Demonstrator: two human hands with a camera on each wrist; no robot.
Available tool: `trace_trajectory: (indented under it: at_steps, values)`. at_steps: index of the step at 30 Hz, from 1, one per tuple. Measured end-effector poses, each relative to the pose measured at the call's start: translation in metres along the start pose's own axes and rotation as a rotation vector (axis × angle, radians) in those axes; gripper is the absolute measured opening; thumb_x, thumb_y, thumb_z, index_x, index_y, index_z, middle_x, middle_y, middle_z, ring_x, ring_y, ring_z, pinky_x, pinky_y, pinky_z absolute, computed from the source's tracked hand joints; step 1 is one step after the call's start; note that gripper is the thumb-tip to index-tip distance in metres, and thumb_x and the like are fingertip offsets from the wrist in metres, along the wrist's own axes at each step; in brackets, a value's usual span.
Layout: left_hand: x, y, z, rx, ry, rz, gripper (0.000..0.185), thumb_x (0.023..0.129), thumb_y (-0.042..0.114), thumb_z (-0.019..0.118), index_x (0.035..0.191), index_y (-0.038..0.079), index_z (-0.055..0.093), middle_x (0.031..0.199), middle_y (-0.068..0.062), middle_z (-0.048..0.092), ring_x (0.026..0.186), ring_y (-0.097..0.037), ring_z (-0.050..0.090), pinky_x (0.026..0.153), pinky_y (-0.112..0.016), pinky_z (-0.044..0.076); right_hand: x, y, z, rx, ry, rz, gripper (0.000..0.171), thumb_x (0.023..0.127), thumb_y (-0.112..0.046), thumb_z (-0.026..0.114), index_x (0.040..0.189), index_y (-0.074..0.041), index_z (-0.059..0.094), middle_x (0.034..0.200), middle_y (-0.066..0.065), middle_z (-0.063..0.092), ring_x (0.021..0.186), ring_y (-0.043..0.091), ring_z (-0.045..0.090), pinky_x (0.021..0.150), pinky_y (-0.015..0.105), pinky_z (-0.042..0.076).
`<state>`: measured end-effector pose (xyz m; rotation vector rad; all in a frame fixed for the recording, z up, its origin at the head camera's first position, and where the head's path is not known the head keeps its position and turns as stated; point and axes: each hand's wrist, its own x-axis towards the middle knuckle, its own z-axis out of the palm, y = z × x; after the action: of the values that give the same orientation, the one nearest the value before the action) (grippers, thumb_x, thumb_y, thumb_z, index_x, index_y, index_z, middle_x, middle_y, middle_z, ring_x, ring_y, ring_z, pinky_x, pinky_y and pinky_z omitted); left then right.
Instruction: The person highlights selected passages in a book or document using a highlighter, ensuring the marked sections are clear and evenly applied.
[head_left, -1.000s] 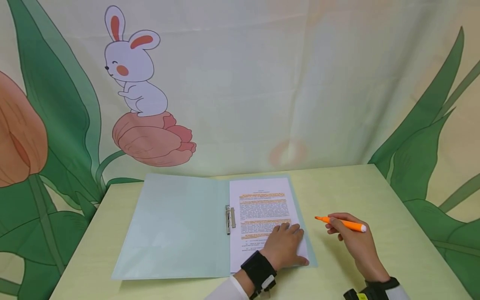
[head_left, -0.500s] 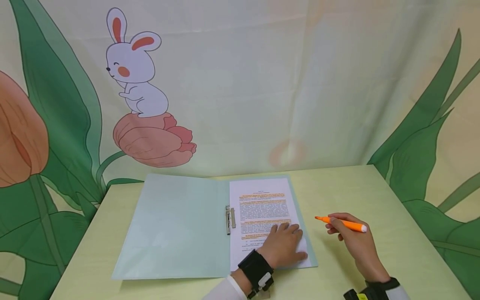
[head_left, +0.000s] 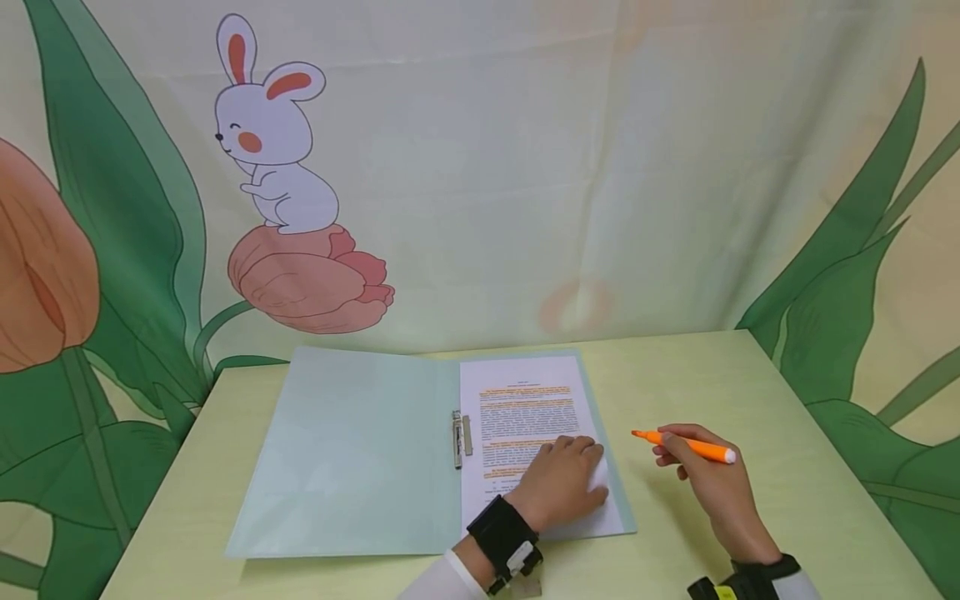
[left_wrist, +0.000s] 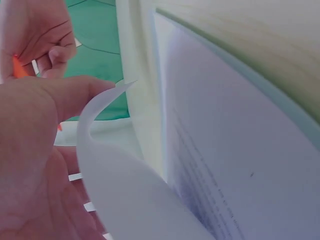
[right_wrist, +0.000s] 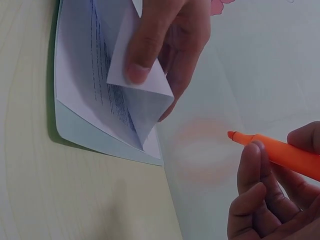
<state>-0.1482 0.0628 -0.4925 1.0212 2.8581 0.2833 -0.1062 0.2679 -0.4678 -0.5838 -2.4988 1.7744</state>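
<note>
Several passages on the printed sheet [head_left: 525, 417] already carry orange marking, so that page looks mostly done; turning it seems just begun. The left hand [head_left: 564, 483] pinches the sheet's lower corner, at about 5 o'clock, curling it off the page below. White and thin, the sheet lies in the pale green folder [head_left: 352, 450] on the counter [head_left: 675, 375]. The right hand [head_left: 705, 479] grips an uncapped orange highlighter [head_left: 682, 447] at the folder's 3 o'clock.

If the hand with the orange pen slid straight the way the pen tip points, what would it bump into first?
Probably the left hand lifting the top page's corner. The highlighter in the right hand points left toward it; depth is unclear.
</note>
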Motion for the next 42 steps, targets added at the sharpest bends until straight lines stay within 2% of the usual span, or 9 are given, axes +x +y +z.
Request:
trace_trajectory:
  at_steps: [15, 20, 25, 34, 42]
  values:
    - [-0.006, -0.007, -0.017, -0.061, 0.048, -0.010, 0.053, 0.096, 0.039, 0.057, 0.142, 0.014, 0.052, 0.145, -0.001, 0.054, 0.130, -0.022, 0.053, 0.104, -0.040, 0.047, -0.002, 0.001, -0.001, -0.007, 0.000, -0.026, 0.043, 0.097, -0.040, 0.058, 0.127, -0.009, 0.063, 0.091, -0.007, 0.074, 0.085, 0.013, 0.070, 0.073, 0.026, 0.051]
    - [-0.009, -0.010, -0.023, -0.054, 0.082, -0.018, 0.053, 0.096, 0.038, 0.057, 0.141, 0.011, 0.053, 0.136, -0.004, 0.058, 0.119, -0.022, 0.055, 0.096, -0.036, 0.051, -0.001, 0.001, -0.001, -0.007, 0.005, -0.023, 0.043, 0.097, -0.040, 0.059, 0.126, -0.009, 0.063, 0.090, -0.008, 0.074, 0.082, 0.008, 0.069, 0.074, 0.026, 0.052]
    - [-0.011, -0.012, -0.026, -0.062, 0.107, -0.025, 0.054, 0.096, 0.038, 0.057, 0.141, 0.009, 0.053, 0.129, -0.005, 0.059, 0.111, -0.021, 0.056, 0.089, -0.034, 0.052, 0.000, 0.001, 0.000, -0.016, 0.007, -0.015, 0.044, 0.097, -0.041, 0.059, 0.127, -0.010, 0.063, 0.093, -0.006, 0.075, 0.085, 0.012, 0.070, 0.074, 0.025, 0.052]
    - [-0.015, -0.014, -0.031, -0.085, 0.119, -0.021, 0.054, 0.095, 0.035, 0.058, 0.141, 0.007, 0.053, 0.128, -0.006, 0.060, 0.110, -0.021, 0.057, 0.087, -0.033, 0.053, 0.000, 0.001, 0.001, -0.025, 0.006, -0.009, 0.045, 0.097, -0.042, 0.058, 0.127, -0.010, 0.063, 0.094, -0.005, 0.074, 0.087, 0.015, 0.070, 0.075, 0.026, 0.052]
    - [-0.017, -0.017, -0.030, -0.110, 0.136, -0.035, 0.056, 0.095, 0.032, 0.059, 0.144, 0.007, 0.049, 0.128, -0.007, 0.060, 0.109, -0.021, 0.058, 0.086, -0.033, 0.053, 0.000, 0.002, 0.002, -0.019, 0.005, -0.012, 0.046, 0.097, -0.042, 0.059, 0.127, -0.009, 0.062, 0.092, -0.006, 0.074, 0.085, 0.012, 0.069, 0.075, 0.026, 0.052]
